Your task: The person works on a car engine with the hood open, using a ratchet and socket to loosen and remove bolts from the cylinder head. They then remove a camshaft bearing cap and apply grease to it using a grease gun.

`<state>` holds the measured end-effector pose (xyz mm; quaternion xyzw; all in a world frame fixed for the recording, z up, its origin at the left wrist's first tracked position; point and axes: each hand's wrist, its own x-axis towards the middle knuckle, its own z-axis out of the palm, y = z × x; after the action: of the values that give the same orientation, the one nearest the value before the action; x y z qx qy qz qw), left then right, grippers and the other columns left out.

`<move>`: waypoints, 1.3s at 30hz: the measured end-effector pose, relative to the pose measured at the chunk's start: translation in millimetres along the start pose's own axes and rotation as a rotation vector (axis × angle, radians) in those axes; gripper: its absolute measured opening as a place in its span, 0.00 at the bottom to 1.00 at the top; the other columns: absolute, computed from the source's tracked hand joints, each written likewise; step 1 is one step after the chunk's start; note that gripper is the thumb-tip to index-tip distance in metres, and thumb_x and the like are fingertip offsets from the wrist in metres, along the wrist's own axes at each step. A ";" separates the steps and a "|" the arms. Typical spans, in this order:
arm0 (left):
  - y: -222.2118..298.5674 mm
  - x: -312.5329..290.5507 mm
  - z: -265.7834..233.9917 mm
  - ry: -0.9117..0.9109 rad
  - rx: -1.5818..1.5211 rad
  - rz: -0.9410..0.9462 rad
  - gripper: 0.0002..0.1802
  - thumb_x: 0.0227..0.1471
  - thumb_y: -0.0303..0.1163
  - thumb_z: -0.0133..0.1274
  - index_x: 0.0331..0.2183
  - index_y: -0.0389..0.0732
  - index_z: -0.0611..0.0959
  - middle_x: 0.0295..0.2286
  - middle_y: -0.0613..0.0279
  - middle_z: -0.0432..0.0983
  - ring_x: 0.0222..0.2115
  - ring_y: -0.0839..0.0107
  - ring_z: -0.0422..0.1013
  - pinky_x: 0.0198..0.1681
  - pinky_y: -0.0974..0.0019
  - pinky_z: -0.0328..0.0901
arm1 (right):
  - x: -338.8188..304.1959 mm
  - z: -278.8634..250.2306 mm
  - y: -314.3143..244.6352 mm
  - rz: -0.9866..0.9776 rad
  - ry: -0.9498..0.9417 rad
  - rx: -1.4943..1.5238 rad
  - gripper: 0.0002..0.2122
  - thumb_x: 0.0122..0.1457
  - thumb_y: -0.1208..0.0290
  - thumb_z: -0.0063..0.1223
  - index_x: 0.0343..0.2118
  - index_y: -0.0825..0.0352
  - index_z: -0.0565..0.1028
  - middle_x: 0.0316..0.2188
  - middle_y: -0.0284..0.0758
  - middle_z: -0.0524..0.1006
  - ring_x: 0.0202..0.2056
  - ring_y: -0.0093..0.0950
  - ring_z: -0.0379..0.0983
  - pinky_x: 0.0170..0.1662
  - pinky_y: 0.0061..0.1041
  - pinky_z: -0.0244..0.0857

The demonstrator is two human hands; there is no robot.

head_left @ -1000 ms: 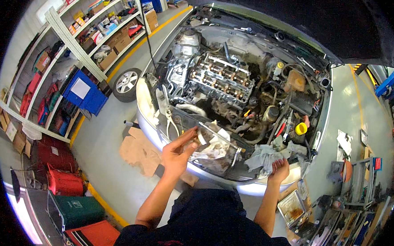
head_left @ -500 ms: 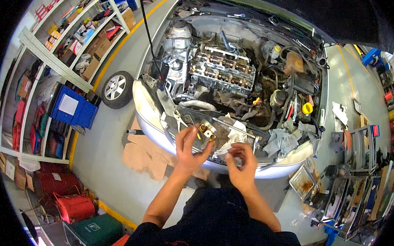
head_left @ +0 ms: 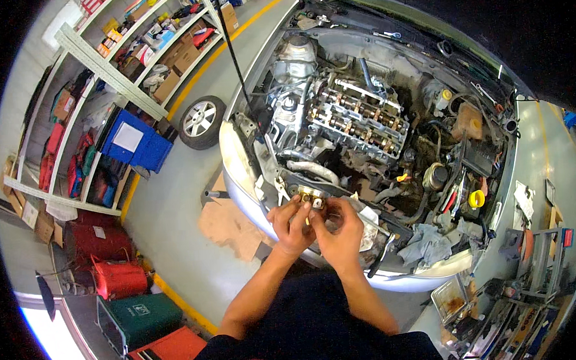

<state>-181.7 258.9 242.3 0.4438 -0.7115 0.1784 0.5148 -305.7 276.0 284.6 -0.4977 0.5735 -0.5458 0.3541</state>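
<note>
Just over the front edge of the open engine bay, a small brass-and-silver metal part [head_left: 313, 202] with holes in it is held up between my two hands. The fingers of my left hand [head_left: 292, 228] are closed on its left side. My right hand [head_left: 338, 233] is closed against it from the right, fingertips meeting those of the left; what exactly they grip underneath is hidden. Beyond the hands lies the engine [head_left: 363, 117], its top uncovered and its camshafts bare. Silver pliers-like handles [head_left: 282, 191] rest beside my left fingers.
Grey rags [head_left: 428, 244] lie on the right front of the bay, near a yellow cap [head_left: 476, 199]. The hood's prop rod [head_left: 232, 52] rises at the left. On the floor are a wheel [head_left: 201, 121] and cardboard [head_left: 232, 228]. Shelves [head_left: 107, 78] stand far left.
My right hand has come in from the right and now touches the metal part beside my left hand. The whole view has shifted, with the car appearing farther right and lower.
</note>
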 end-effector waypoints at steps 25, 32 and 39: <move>-93.7 35.4 142.6 -0.353 -0.851 -0.117 0.29 0.44 0.27 0.65 0.50 0.36 0.75 0.48 0.48 0.73 0.47 0.52 0.72 0.50 0.52 0.65 | 134.5 36.0 62.8 0.151 0.454 -0.167 0.21 0.51 0.82 0.68 0.48 0.73 0.73 0.41 0.36 0.77 0.41 0.23 0.74 0.47 0.24 0.70; -162.1 17.2 178.3 -0.691 -0.641 -0.343 0.28 0.47 0.27 0.59 0.52 0.34 0.74 0.47 0.44 0.71 0.49 0.48 0.68 0.55 0.52 0.63 | 158.5 31.1 101.6 0.266 0.510 -0.179 0.23 0.48 0.78 0.70 0.48 0.73 0.74 0.42 0.37 0.77 0.44 0.28 0.74 0.50 0.28 0.69; -195.6 16.2 238.8 -0.809 -0.500 -0.569 0.25 0.53 0.30 0.57 0.52 0.36 0.74 0.49 0.44 0.70 0.51 0.45 0.67 0.55 0.49 0.60 | 175.1 1.8 137.8 0.338 0.517 -0.225 0.24 0.46 0.78 0.71 0.48 0.70 0.74 0.42 0.36 0.77 0.42 0.27 0.74 0.48 0.28 0.69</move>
<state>-160.7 -24.2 120.0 0.5160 -0.7253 -0.3266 0.3178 -373.8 95.2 173.5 -0.2765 0.7756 -0.5209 0.2251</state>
